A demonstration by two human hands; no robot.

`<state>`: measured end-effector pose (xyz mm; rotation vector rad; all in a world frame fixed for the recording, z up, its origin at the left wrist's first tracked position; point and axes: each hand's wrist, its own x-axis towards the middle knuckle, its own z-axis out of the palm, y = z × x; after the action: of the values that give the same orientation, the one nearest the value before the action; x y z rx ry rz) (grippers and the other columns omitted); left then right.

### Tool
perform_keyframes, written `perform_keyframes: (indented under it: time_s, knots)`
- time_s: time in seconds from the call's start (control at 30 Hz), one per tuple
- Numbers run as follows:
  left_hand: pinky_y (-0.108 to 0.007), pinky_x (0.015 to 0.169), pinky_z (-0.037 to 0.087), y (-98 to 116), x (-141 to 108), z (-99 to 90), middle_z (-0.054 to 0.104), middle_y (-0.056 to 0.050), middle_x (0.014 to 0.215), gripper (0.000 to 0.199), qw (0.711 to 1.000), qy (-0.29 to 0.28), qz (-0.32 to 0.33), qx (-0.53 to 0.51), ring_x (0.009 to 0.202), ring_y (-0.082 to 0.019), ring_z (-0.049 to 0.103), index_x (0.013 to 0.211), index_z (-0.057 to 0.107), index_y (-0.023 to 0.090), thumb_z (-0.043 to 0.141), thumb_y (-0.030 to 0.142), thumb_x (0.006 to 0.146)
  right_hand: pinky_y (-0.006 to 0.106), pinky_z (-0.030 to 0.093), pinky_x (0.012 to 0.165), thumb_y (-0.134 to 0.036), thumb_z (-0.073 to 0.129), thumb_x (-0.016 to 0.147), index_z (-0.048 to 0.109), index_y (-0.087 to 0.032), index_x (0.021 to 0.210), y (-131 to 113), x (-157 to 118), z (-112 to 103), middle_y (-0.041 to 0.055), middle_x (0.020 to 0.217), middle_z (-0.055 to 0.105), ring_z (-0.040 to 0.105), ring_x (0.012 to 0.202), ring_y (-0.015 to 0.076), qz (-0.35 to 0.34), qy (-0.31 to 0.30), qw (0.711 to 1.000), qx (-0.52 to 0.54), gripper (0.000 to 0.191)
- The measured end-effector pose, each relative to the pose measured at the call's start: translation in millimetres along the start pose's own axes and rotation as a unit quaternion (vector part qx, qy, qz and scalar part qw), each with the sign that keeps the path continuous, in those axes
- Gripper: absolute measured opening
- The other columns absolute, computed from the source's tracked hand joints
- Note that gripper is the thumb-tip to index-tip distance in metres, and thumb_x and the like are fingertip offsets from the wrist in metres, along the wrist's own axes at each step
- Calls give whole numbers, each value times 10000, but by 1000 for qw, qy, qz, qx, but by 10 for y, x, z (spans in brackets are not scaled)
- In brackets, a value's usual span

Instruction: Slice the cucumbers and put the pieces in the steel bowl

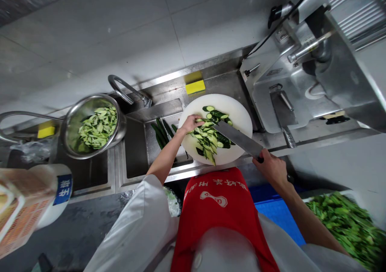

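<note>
A round white cutting board (241, 123) lies over the sink's right part, bearing cucumber slices (208, 139) and thicker cucumber pieces (223, 137). My right hand (273, 169) is wrapped round the handle of a broad knife (241, 139), whose blade points left across the board with its tip among the cucumber. At the board's left side, my left hand (191, 124) touches the upper left edge of the slices; whether its fingers pinch a piece is too small to tell. Several whole cucumbers (161, 133) lie in the sink basin to the left of the board.
A steel bowl (120, 133) of sliced cucumber stands left of the faucet (126, 89). Behind the board is a yellow sponge (195, 87). A steel machine (325, 83) stands at the right. Leafy greens (346, 223) and a blue crate (280, 215) are low at the right.
</note>
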<state>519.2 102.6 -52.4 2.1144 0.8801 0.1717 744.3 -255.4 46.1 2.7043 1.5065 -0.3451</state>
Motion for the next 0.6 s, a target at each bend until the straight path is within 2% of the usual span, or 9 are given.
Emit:
perform_keyframes:
  time_s: [0.1,0.2,0.3,0.37,0.5,0.6]
  knots:
    - [-329,895,495,81,-30,-29,660,-107,1077,338,996,-20,46,67,925,-234,624,1126,687,144,646,257,809,274,180,563,-417,559,856,548,-209,867,0,0,13,23,716,658,563,582,157,1,0,1000,-4,208]
    - [-360,939,491,126,-52,-62,648,-117,1079,326,987,-31,73,138,985,-258,615,1145,682,162,555,202,848,274,184,564,-424,569,851,552,-209,863,-2,-6,23,22,710,657,557,574,155,4,-7,1000,-2,215]
    - [-359,951,491,126,-61,-88,605,-104,1113,293,977,-12,96,188,1031,-256,585,1109,681,180,558,242,850,272,182,564,-429,569,858,551,-211,865,-6,-19,25,20,714,665,560,578,154,4,-14,1000,-1,218]
    - [-353,962,487,125,-60,-99,588,-101,1121,309,974,-6,102,200,1037,-251,578,1128,668,180,563,265,850,271,179,564,-439,571,861,549,-212,866,-5,-30,22,22,725,674,567,586,158,6,-17,1000,-4,228]
    - [-348,938,485,165,-56,-107,612,-144,1099,405,976,-34,88,195,1006,-265,607,1255,609,108,478,210,886,272,186,565,-439,577,859,550,-211,870,8,-50,16,30,747,683,583,603,166,10,-21,1000,-3,230]
    - [-346,925,482,185,-54,-107,642,-132,1075,444,977,-37,80,194,978,-262,621,1324,578,128,424,186,911,273,182,558,-441,571,862,553,-210,873,24,-63,15,33,744,682,578,594,163,16,-24,1000,4,232]
